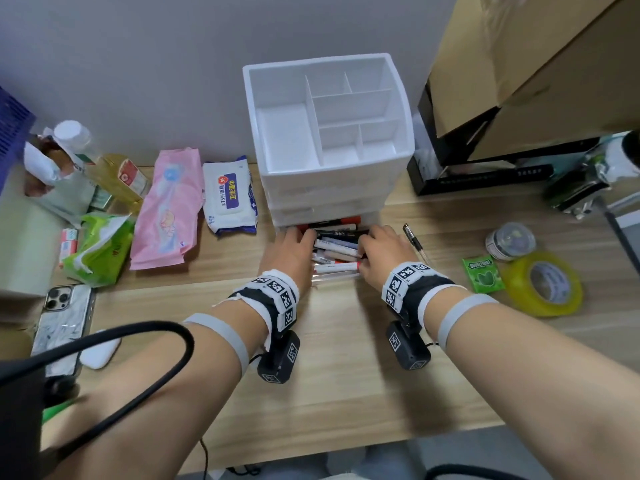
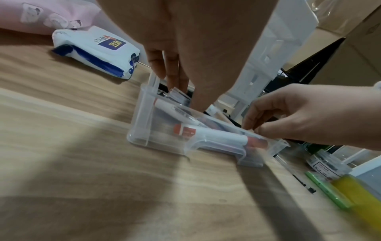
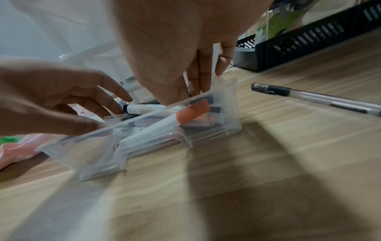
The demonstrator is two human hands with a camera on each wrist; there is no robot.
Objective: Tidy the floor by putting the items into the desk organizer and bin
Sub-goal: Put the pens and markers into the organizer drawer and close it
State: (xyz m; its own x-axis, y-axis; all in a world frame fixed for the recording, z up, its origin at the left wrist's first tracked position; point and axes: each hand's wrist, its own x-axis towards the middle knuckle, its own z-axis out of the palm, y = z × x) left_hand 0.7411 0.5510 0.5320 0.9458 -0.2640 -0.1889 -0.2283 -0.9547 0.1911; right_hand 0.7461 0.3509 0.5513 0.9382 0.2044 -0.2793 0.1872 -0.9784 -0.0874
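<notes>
Clear drawer (image 2: 144, 130) packed with markers (image 2: 216, 135), white organizer (image 1: 332, 188) behind

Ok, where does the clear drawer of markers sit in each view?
Head: clear drawer centre, at the white organiser's foot.
Left wrist: drawer mid-frame, handle toward camera.
Right wrist: drawer centre-left of frame.
Shared landmark: loose pen on the table, right of the drawer.
</notes>
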